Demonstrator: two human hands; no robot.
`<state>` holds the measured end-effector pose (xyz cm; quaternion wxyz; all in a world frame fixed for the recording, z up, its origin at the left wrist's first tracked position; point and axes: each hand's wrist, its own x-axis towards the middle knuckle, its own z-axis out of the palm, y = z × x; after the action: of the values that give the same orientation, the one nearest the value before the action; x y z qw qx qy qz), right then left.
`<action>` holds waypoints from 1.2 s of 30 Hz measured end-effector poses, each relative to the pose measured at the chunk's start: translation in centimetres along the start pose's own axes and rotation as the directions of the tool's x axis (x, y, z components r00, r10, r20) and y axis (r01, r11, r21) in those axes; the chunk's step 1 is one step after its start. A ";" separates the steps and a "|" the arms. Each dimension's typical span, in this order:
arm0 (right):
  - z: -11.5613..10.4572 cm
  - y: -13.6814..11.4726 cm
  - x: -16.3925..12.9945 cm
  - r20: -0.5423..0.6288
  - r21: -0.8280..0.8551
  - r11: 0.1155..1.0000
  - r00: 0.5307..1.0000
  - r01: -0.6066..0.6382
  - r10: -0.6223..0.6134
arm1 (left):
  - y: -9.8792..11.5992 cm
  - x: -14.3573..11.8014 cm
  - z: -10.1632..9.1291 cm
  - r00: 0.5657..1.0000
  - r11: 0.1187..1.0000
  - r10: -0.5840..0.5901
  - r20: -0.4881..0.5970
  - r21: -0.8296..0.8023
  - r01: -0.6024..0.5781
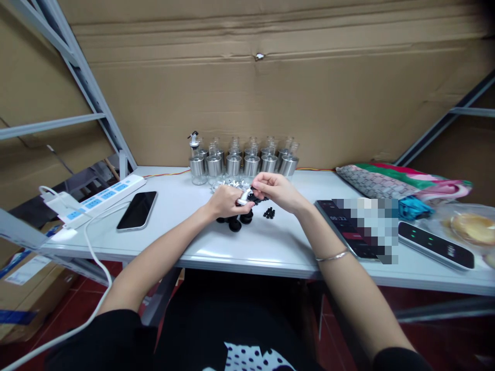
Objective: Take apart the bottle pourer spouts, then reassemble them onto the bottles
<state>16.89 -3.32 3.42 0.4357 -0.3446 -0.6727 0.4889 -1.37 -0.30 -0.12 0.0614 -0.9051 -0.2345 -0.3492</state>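
Observation:
My left hand is closed round a white pour spout, thumb along its near side. At the spout's upper end, my right hand pinches a small black piece, partly hidden by the fingers. Black round caps lie on the table just below my left hand. A small pile of tiny black pieces sits under my right hand. Behind my hands is a heap of white and clear parts, partly covered by the left hand.
Glass bottles with metal sleeves stand in rows at the back; one has a spout. A phone and power strip lie left. Right are a tablet, a black device and a patterned cloth bag.

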 end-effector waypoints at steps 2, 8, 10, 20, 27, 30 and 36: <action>0.0 0.1 0.0 0.004 0.012 1.000 1.000 -0.007 0.007 | 0.0 0.0 0.0 1.000 1.000 0.008 0.009 -0.008 -0.008; 0.0 0.2 0.1 0.011 -0.010 1.000 1.000 -0.003 0.003 | 0.0 -0.1 0.0 0.999 1.000 0.004 0.039 -0.012 -0.004; 0.1 0.2 0.1 0.014 -0.013 1.000 1.000 0.010 -0.009 | 0.1 -0.1 0.0 0.999 1.000 0.006 0.041 -0.005 -0.006; 0.5 0.3 0.2 -0.017 0.184 0.978 0.995 -0.097 0.101 | 0.1 0.1 -0.3 0.999 0.999 0.031 0.010 -0.024 -0.031; 1.0 0.3 0.1 0.169 0.384 0.879 0.957 -0.284 0.235 | -0.3 -0.1 0.1 0.999 0.999 0.016 0.036 0.031 -0.017; 1.1 0.4 0.0 0.202 0.443 0.840 0.947 -0.315 0.249 | -0.6 -0.1 0.3 0.998 1.000 0.005 0.057 0.022 -0.007; 0.6 1.2 0.3 0.277 0.514 0.802 0.943 -0.305 0.181 | -0.7 -0.1 0.3 0.992 0.999 0.000 0.128 0.049 -0.006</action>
<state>16.30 -2.91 2.25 0.3742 -0.2338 -0.4965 0.7475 -1.57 0.39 -0.45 0.0689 -0.9243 -0.2450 -0.2845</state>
